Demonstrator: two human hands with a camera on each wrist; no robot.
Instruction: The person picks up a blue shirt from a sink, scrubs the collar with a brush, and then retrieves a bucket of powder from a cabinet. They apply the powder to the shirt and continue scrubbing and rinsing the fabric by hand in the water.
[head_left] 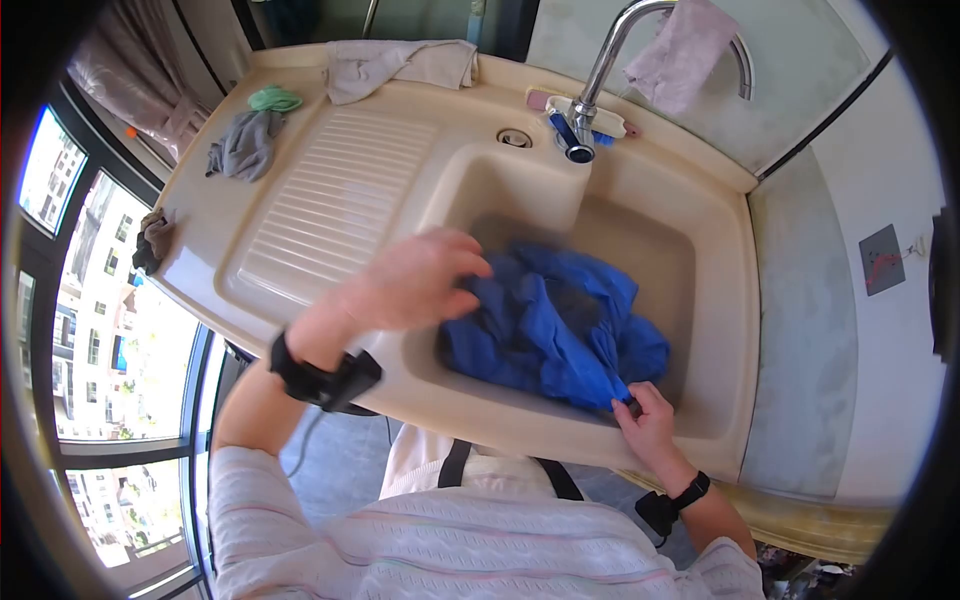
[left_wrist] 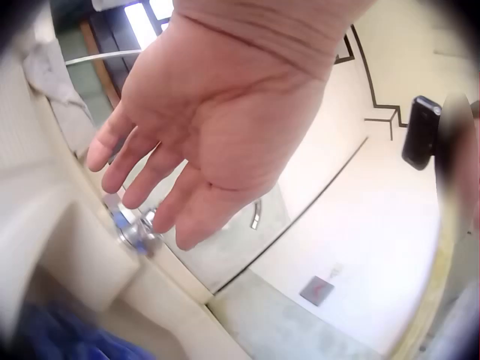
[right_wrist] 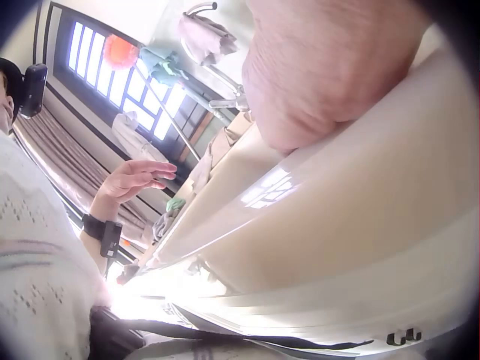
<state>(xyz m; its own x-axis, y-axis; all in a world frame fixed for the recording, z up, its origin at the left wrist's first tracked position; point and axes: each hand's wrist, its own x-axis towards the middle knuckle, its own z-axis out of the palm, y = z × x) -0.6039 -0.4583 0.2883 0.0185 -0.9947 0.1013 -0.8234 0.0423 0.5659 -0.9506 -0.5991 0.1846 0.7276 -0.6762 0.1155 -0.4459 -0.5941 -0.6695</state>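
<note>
A crumpled blue cloth (head_left: 570,330), dark and wet-looking in places, lies in the beige sink basin (head_left: 725,300). In the head view the left hand (head_left: 415,280) is raised over the basin's left edge, slightly blurred, holding nothing. Its palm and loosely bent fingers show in the left wrist view (left_wrist: 217,127). The right hand (head_left: 648,425) pinches the near right edge of the cloth at the basin's front rim. In the right wrist view the back part of the right hand (right_wrist: 322,75) shows, its fingers hidden.
A chrome faucet (head_left: 600,70) with a pink cloth (head_left: 682,55) over it stands behind the basin, beside a brush (head_left: 610,125). On the left are a ribbed drainboard (head_left: 330,200), a grey cloth (head_left: 245,145), a green cloth (head_left: 275,98) and a dark cloth (head_left: 152,240). A beige towel (head_left: 400,68) lies at the back.
</note>
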